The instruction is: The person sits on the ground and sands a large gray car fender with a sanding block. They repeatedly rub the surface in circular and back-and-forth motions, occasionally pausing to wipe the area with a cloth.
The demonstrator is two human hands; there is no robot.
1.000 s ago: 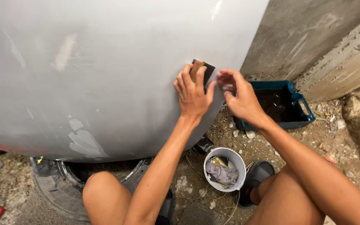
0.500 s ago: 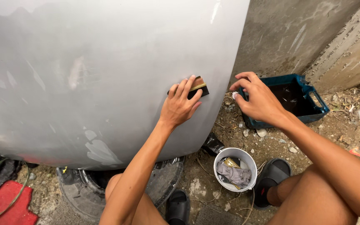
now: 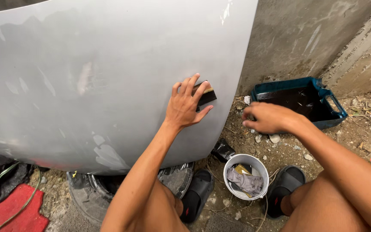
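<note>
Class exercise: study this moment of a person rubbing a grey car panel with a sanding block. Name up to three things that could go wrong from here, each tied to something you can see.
1. Only the left hand presses the sanding block on the grey panel; the block sits under the fingertips and might slip out.
2. The right hand hangs off the panel over gritty ground; dirt could reach the surface.
3. The white bucket stands between the sandalled feet and could be kicked over.

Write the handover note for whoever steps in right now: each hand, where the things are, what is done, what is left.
Left hand: flat on the grey car panel, pressing a dark sanding block to it.
Right hand: empty, off the panel, low over the dirt near the teal tray.
White bucket with a rag stands between the feet.
Done: dull, scuffed patches show on the panel.
Left: much of the panel looks unsanded.
</note>
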